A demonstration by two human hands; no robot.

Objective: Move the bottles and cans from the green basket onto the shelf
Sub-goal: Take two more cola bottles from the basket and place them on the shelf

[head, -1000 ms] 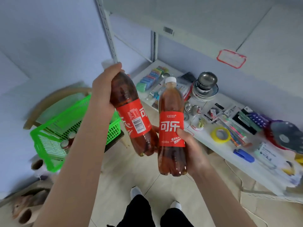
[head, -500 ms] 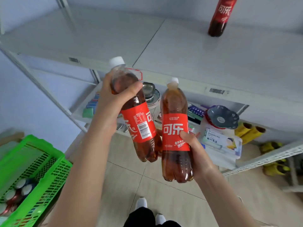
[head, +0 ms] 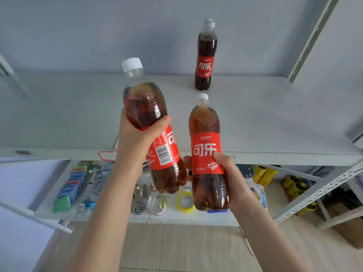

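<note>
My left hand (head: 137,138) grips a cola bottle (head: 145,107) with a red label and white cap, tilted with its cap leaning left. My right hand (head: 229,173) holds a second cola bottle (head: 205,124) upright around its lower label. Both bottles hang in front of the edge of the grey shelf (head: 265,118). At the back of that shelf stand cola bottles (head: 205,55), one right behind the other, with two white caps showing. The green basket is out of view.
A lower shelf (head: 59,195) carries coloured sponges (head: 71,185), a yellow tape roll (head: 185,202), metal pieces and packets. A perforated upright (head: 308,40) rises at the right, with yellow items (head: 263,173) behind. Tiled floor lies below, and a cardboard box (head: 351,230) sits at the lower right.
My view has swung up from the floor and basket to the shelf. Both hands have lifted their bottles toward the shelf edge, and the left bottle has turned more upright.
</note>
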